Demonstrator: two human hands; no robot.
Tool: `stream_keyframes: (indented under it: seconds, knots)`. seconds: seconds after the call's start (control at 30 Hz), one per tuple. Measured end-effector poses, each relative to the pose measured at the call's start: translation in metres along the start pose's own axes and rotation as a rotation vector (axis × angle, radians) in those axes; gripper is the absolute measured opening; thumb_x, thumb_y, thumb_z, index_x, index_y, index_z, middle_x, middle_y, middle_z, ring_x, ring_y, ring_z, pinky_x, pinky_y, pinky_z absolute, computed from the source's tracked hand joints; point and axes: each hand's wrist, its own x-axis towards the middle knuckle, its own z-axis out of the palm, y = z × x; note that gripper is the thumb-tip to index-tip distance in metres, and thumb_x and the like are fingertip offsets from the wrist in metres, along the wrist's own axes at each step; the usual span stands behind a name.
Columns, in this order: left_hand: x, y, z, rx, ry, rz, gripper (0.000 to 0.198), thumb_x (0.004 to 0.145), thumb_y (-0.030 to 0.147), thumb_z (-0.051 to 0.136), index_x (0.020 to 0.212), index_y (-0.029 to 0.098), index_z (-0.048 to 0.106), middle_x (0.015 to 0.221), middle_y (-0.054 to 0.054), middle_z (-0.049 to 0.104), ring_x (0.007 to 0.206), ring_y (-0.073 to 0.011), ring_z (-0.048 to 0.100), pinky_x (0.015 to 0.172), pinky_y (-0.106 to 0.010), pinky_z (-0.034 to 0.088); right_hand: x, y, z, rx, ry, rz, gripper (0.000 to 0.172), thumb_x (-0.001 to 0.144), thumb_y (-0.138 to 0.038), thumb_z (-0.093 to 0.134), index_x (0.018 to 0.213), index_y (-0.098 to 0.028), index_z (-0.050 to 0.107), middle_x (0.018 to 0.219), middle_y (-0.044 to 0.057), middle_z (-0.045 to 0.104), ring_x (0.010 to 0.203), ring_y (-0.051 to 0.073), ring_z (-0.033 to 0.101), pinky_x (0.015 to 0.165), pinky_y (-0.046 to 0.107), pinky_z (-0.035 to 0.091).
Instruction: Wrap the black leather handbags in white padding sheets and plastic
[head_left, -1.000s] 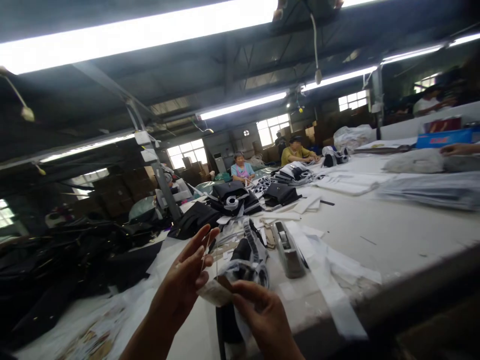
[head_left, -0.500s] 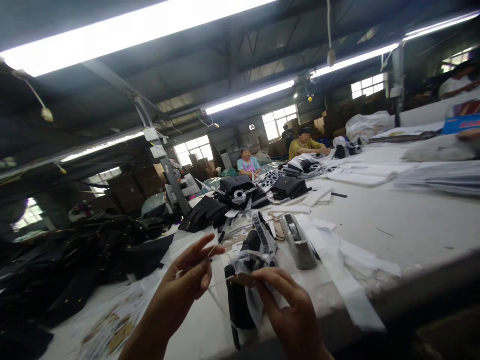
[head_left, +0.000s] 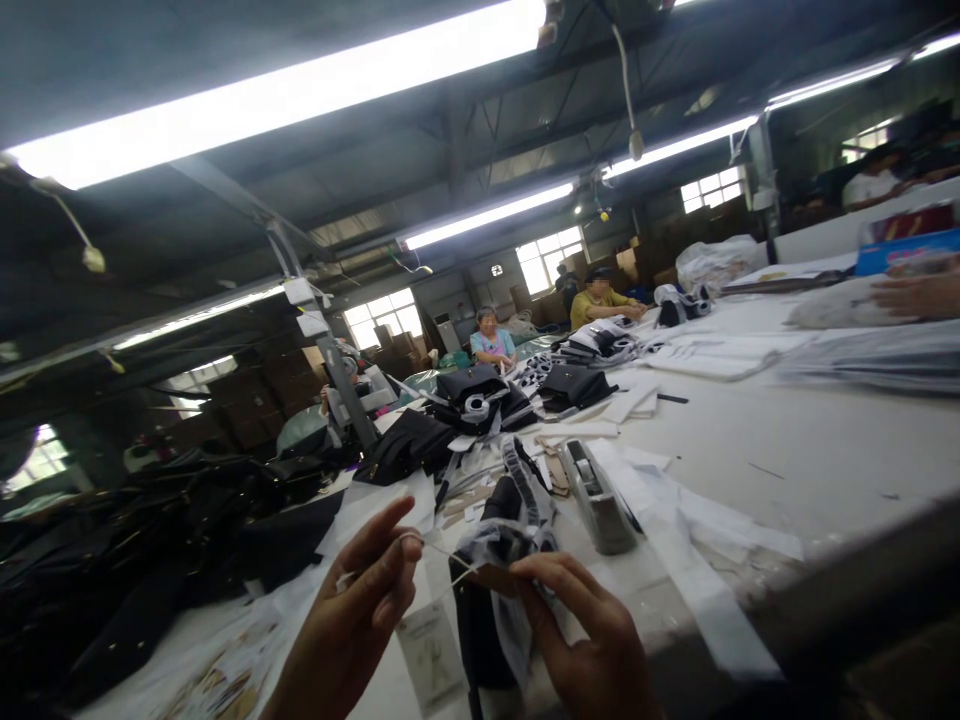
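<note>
My left hand (head_left: 367,595) has thumb and index finger closed on a thin white string (head_left: 444,553). The string stretches across to a small brown tag (head_left: 496,578). Thumb and fingers of my right hand (head_left: 589,625) pinch that tag at its right end. Directly beneath lies a black bag (head_left: 480,635), partly covered in thin translucent wrapping (head_left: 499,543). A pale printed card (head_left: 431,650) shows between my left hand and the bag; whether it hangs or lies flat, I cannot tell. Beyond my right hand stands a grey tape dispenser (head_left: 600,505).
White strips (head_left: 697,560) lie right of the dispenser, one over the table edge. Black bags (head_left: 472,385) are piled ahead, and a large dark heap (head_left: 180,540) fills the left. Paper scraps (head_left: 225,670) lie at lower left. Co-workers sit farther off; another person's hand (head_left: 919,292) shows at right.
My left hand has shifted slightly left and down, and the string now runs clearly between it and the tag. The pale printed card has come into sight. My right hand still pinches the tag.
</note>
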Motion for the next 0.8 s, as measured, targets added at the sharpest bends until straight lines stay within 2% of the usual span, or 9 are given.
stream_keyframes:
  seconds: [0.2, 0.33, 0.4, 0.53, 0.67, 0.73, 0.8]
  knots:
    - [-0.002, -0.001, 0.002, -0.043, 0.032, 0.016, 0.051, 0.063, 0.025, 0.088, 0.111, 0.027, 0.071, 0.071, 0.002, 0.059, 0.04, 0.0027, 0.031, 0.038, -0.009, 0.031, -0.002, -0.002, 0.001, 0.088, -0.024, 0.11, 0.009, 0.088, -0.019, 0.063, 0.093, -0.024, 0.068, 0.087, 0.003, 0.072, 0.082, 0.016, 0.071, 0.076, 0.018, 0.056]
    - [-0.006, 0.002, 0.017, -0.072, 0.047, 0.011, 0.049, 0.058, 0.025, 0.091, 0.104, 0.028, 0.074, 0.067, 0.004, 0.054, 0.041, 0.0024, 0.028, 0.037, -0.008, 0.03, -0.01, -0.002, 0.009, 0.232, -0.075, 0.27, 0.007, 0.089, -0.027, 0.063, 0.09, -0.023, 0.069, 0.084, 0.002, 0.071, 0.08, 0.015, 0.07, 0.073, 0.017, 0.055]
    - [-0.009, 0.006, 0.026, -0.1, 0.027, 0.018, 0.045, 0.059, 0.023, 0.091, 0.101, 0.029, 0.074, 0.069, 0.004, 0.054, 0.043, 0.0014, 0.03, 0.038, -0.009, 0.032, -0.015, -0.002, 0.013, 0.276, -0.089, 0.297, 0.01, 0.09, -0.03, 0.062, 0.088, -0.023, 0.069, 0.082, 0.002, 0.07, 0.077, 0.015, 0.069, 0.071, 0.017, 0.055]
    - [-0.01, 0.01, 0.036, -0.212, -0.038, 0.06, 0.041, 0.059, 0.021, 0.09, 0.096, 0.03, 0.074, 0.072, 0.005, 0.052, 0.046, 0.0002, 0.036, 0.041, -0.007, 0.038, -0.02, -0.002, 0.014, 0.275, -0.123, 0.261, 0.009, 0.09, -0.028, 0.062, 0.087, -0.022, 0.069, 0.081, 0.002, 0.069, 0.075, 0.014, 0.067, 0.071, 0.017, 0.053]
    - [-0.003, 0.005, 0.027, -0.303, -0.116, 0.067, 0.042, 0.063, 0.016, 0.089, 0.1, 0.026, 0.072, 0.072, 0.007, 0.051, 0.043, 0.0029, 0.037, 0.037, -0.004, 0.035, -0.02, -0.004, 0.009, 0.249, -0.115, 0.244, 0.007, 0.09, -0.023, 0.061, 0.089, -0.023, 0.068, 0.082, 0.001, 0.069, 0.077, 0.014, 0.068, 0.071, 0.016, 0.054]
    - [0.003, -0.001, 0.019, -0.363, -0.168, 0.091, 0.039, 0.069, 0.013, 0.084, 0.104, 0.025, 0.07, 0.071, 0.008, 0.053, 0.041, 0.0033, 0.038, 0.035, -0.003, 0.033, -0.02, -0.005, 0.006, 0.196, -0.077, 0.153, 0.009, 0.089, -0.017, 0.061, 0.092, -0.022, 0.067, 0.083, 0.002, 0.069, 0.078, 0.015, 0.069, 0.072, 0.017, 0.055]
    - [0.008, -0.006, 0.011, -0.471, -0.276, 0.129, 0.036, 0.076, 0.01, 0.076, 0.108, 0.023, 0.067, 0.07, 0.009, 0.057, 0.038, 0.0041, 0.036, 0.033, -0.001, 0.028, -0.021, -0.007, 0.005, 0.154, -0.035, 0.005, 0.017, 0.088, -0.009, 0.06, 0.097, -0.021, 0.066, 0.084, 0.003, 0.069, 0.077, 0.015, 0.069, 0.071, 0.018, 0.056]
